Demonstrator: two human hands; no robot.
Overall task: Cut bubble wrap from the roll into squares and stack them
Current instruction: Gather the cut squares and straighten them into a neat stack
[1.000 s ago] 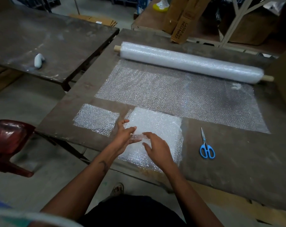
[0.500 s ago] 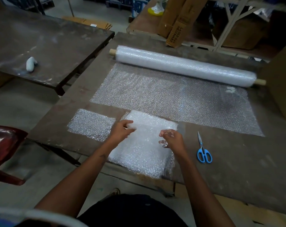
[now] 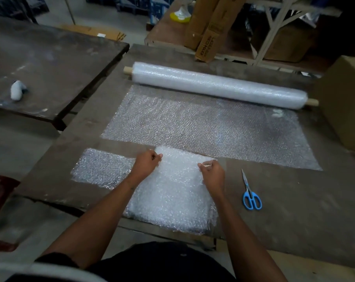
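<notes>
I judge the white, limp, featherweight bubble-wrap square stack best held at its far corners, where left grip and right grip pinch.

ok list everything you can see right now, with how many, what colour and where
bubble wrap roll: one, clear white, far side of the table
unrolled sheet: one, clear, in front of the roll
stack of squares: one, white, near edge
loose piece: one, clear, left of the stack
scissors: one, blue handles, right of the stack
cardboard box: one, brown, far right
left hand: grip on the top square's far left corner
right hand: grip on its far right corner
</notes>
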